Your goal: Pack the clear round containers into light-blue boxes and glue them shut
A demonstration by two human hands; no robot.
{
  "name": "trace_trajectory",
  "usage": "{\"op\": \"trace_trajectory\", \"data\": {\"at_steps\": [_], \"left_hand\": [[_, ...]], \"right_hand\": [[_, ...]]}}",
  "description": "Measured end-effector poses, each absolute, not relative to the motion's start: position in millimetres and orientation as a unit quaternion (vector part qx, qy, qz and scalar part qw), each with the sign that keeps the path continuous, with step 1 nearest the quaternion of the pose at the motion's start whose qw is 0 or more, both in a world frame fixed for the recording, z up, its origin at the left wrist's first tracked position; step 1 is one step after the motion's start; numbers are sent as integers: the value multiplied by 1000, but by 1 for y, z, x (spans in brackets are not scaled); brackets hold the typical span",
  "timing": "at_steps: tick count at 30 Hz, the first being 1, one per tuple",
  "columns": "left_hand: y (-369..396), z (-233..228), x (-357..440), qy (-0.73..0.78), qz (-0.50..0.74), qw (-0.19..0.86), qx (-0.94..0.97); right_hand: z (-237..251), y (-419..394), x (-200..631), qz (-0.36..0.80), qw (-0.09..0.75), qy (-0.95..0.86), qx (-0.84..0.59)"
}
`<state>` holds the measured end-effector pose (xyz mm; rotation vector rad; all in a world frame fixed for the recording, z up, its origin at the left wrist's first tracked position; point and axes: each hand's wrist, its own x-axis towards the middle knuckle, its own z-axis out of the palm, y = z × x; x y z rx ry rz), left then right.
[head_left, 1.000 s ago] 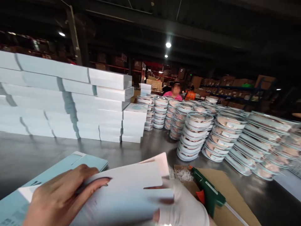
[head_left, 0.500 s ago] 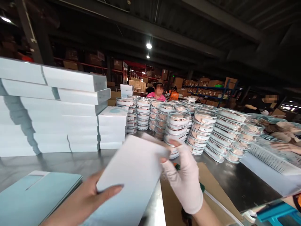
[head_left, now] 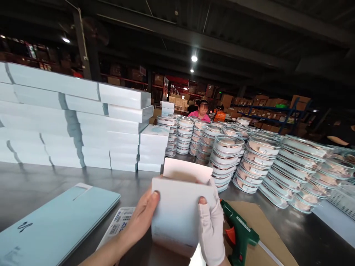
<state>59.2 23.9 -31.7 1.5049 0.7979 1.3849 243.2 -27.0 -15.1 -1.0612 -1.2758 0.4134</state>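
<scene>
I hold a white carton box [head_left: 179, 210] upright in front of me, its top flap [head_left: 186, 170] standing open. My bare left hand [head_left: 142, 216] grips its left side with the thumb on the front face. My right hand [head_left: 212, 229], in a white fingerless glove, grips the right side. A green glue gun [head_left: 237, 233] lies on brown cardboard [head_left: 260, 229] just right of my right hand. A flat light-blue carton [head_left: 52, 225] lies on the metal table [head_left: 33, 184] to the left, and a printed sheet [head_left: 118, 223] lies under my left wrist.
Stacks of white boxes [head_left: 74, 125] rise at the left back. Leaning stacks of round clear-lidded containers [head_left: 249, 159] fill the middle and right. A white basket [head_left: 342, 199] sits at far right. A person in pink [head_left: 203, 112] stands behind; another person's arm [head_left: 340, 140] shows at right.
The white carton has gone from a flat folded sheet to an upright opened box held by both hands. The view swung right, then back left, bringing the glue gun into sight again.
</scene>
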Motion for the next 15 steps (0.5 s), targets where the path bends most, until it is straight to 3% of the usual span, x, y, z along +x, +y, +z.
{"op": "trace_trajectory", "data": {"at_steps": [5, 9, 15], "left_hand": [[10, -23, 60, 302, 604, 474, 565], [12, -8, 40, 298, 472, 455, 694], [27, -18, 12, 352, 556, 310, 686]], "right_hand": [[-14, -31, 228, 244, 718, -483, -437], [-6, -42, 245, 267, 689, -499, -453], [-29, -81, 367, 108, 404, -429, -801]]}}
